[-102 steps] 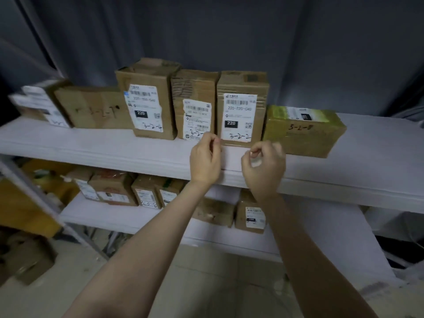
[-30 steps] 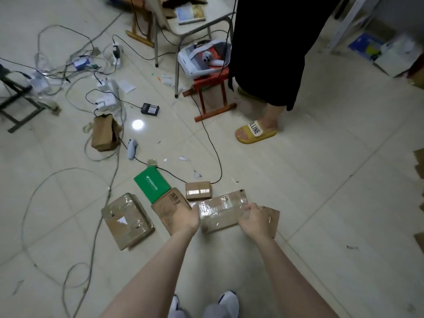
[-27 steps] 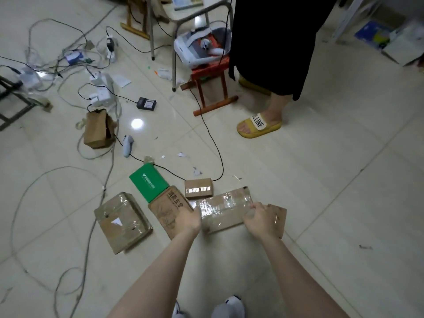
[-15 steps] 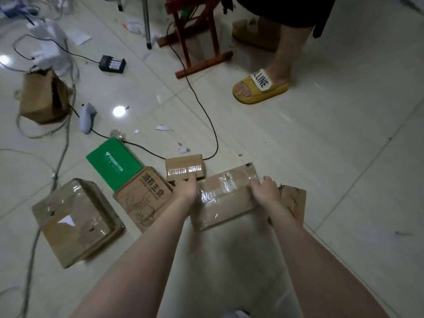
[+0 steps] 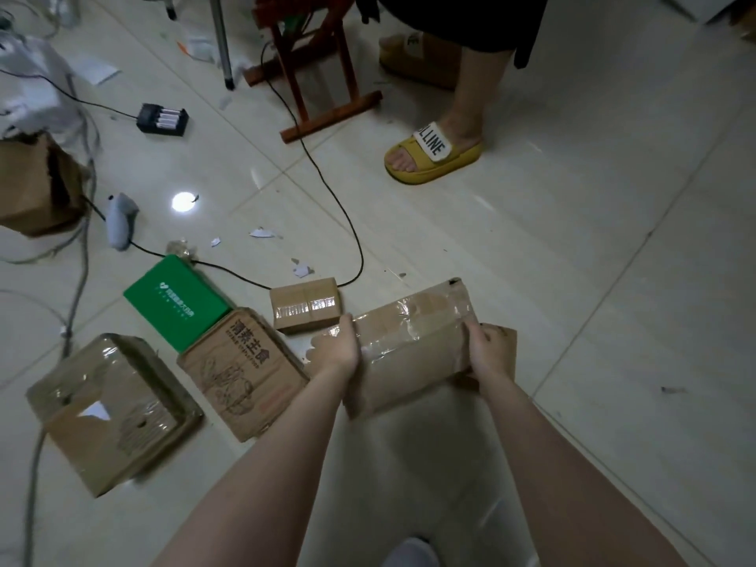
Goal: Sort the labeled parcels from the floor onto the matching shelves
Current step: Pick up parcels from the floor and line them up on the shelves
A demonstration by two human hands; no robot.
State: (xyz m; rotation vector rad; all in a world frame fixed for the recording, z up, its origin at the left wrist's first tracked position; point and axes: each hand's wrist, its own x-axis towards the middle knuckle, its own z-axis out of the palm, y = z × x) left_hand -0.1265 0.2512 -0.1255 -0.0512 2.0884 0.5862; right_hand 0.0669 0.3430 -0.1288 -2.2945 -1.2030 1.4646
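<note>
A long taped cardboard parcel [image 5: 413, 345] is held between both my hands just above the tiled floor. My left hand [image 5: 337, 347] grips its left end and my right hand [image 5: 487, 349] grips its right end. A flat brown parcel [image 5: 509, 347] lies under my right hand. To the left on the floor lie a small taped box [image 5: 304, 306], a printed brown box [image 5: 243, 368], a green box [image 5: 176, 298] and a large wrapped box [image 5: 112, 409]. No label shows on the held parcel.
A person in yellow slippers [image 5: 429, 157] stands close behind the parcels. A black cable [image 5: 347, 223] loops across the floor to the small box. A red wooden stool [image 5: 319, 71], a battery charger [image 5: 161, 118], a torn paper bag [image 5: 34, 186] and loose cables sit at the left.
I turned from the shelf to the floor and crouched closer. Both hands have closed on the ends of the long taped parcel and its near side has tilted up.
</note>
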